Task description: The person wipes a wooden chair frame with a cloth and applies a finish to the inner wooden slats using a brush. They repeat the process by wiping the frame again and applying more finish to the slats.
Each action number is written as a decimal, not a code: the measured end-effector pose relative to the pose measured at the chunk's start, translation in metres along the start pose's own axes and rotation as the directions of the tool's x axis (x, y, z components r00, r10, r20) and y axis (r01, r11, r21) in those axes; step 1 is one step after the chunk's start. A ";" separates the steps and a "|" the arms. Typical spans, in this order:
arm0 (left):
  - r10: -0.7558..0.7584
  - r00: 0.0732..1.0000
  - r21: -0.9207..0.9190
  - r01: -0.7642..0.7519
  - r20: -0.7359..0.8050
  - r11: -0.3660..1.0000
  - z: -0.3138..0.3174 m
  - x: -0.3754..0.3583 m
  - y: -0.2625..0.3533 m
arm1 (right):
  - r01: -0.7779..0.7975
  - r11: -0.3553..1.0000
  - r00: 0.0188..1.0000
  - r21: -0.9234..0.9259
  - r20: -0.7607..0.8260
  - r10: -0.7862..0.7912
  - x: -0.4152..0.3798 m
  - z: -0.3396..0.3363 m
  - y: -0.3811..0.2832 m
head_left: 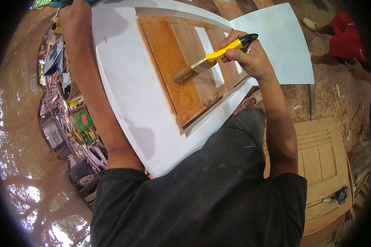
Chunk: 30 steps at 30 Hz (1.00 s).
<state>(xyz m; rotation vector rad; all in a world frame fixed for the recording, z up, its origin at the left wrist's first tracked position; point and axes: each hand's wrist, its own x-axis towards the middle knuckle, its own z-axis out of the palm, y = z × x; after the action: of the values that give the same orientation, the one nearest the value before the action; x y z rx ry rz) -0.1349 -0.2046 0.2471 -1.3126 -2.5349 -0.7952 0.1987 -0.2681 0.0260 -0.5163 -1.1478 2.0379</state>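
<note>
My right hand (251,55) is closed round the yellow and black handle of a paintbrush (222,52). The brush's bristles point down to the left, right over an orange-brown stretch of a wooden panelled piece (157,49). This piece has a lighter wood strip beside the darker one, and white shows in its narrow openings. Beneath it lies a large white board (125,74). My left arm reaches along the board's left side, with my left hand (75,14) at the top edge of the view near teal cloth (68,2); its fingers are out of sight.
Another white board (274,45) adjoins at the right. A carved wooden door (317,158) lies lower right, with a small dark tool (340,195) on it. A person in red shorts (345,39) is at the far right. Boxes and scraps (83,121) crowd the left.
</note>
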 end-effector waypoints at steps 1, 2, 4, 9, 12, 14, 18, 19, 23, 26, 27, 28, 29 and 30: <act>0.003 1.000 0.004 -0.003 -0.002 1.000 0.000 0.000 0.000 | -0.015 1.000 1.000 -0.008 -0.020 0.015 -0.002 0.001 0.000; 0.014 1.000 0.014 -0.014 0.002 1.000 -0.001 0.002 -0.002 | -0.031 0.999 0.999 -0.016 -0.040 0.030 -0.004 0.002 -0.001; 0.000 1.000 0.002 0.000 0.001 1.000 -0.001 -0.001 0.000 | -0.025 1.000 0.998 0.007 -0.060 0.025 -0.006 0.001 0.004; -0.012 1.000 -0.021 0.012 0.006 1.000 -0.002 -0.005 0.004 | -0.023 0.999 0.996 0.036 -0.087 0.026 -0.015 0.001 0.010; -0.029 1.000 -0.030 0.029 0.010 0.999 -0.002 -0.006 0.005 | -0.018 0.998 0.992 0.060 -0.121 0.025 -0.020 0.002 0.012; -0.054 0.999 -0.025 0.054 0.008 0.998 -0.001 -0.006 0.005 | -0.005 0.996 0.988 0.085 -0.150 0.018 -0.023 0.005 0.011; -0.050 0.999 0.021 0.049 0.016 0.999 -0.002 -0.003 0.005 | -0.015 0.996 0.989 0.090 -0.148 0.028 -0.030 0.007 0.010; -0.063 0.998 -0.013 0.064 0.019 0.998 -0.002 -0.007 0.007 | -0.014 0.996 0.987 0.085 -0.156 0.027 -0.032 0.008 0.010; -0.078 0.997 -0.157 0.076 -0.007 0.985 0.002 -0.011 0.008 | -0.031 0.995 0.976 0.099 -0.209 0.052 -0.042 0.012 0.014; -0.042 0.999 -0.166 0.042 0.005 0.985 0.002 -0.011 0.007 | -0.039 0.992 0.971 0.124 -0.231 0.067 -0.051 0.015 0.017; -0.030 1.000 -0.170 0.031 0.009 0.985 0.002 -0.011 0.006 | -0.047 0.992 0.968 0.118 -0.240 0.075 -0.053 0.017 0.016; -0.018 1.000 -0.173 0.020 0.013 0.985 0.001 -0.010 0.005 | -0.055 0.992 0.965 0.111 -0.250 0.081 -0.056 0.020 0.015; -0.006 1.000 -0.177 0.009 0.017 0.984 0.001 -0.010 0.005 | -0.063 0.992 0.962 0.105 -0.260 0.089 -0.059 0.022 0.014; -0.014 1.000 -0.135 0.017 0.019 0.991 0.001 -0.008 0.005 | -0.065 0.994 0.960 0.087 -0.267 0.086 -0.062 0.022 0.015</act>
<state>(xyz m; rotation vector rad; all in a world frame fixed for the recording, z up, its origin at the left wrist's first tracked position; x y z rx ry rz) -0.1258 -0.2078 0.2454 -1.3466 -2.5478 -0.9775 0.2192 -0.3323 0.0244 -0.7841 -0.8945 1.9928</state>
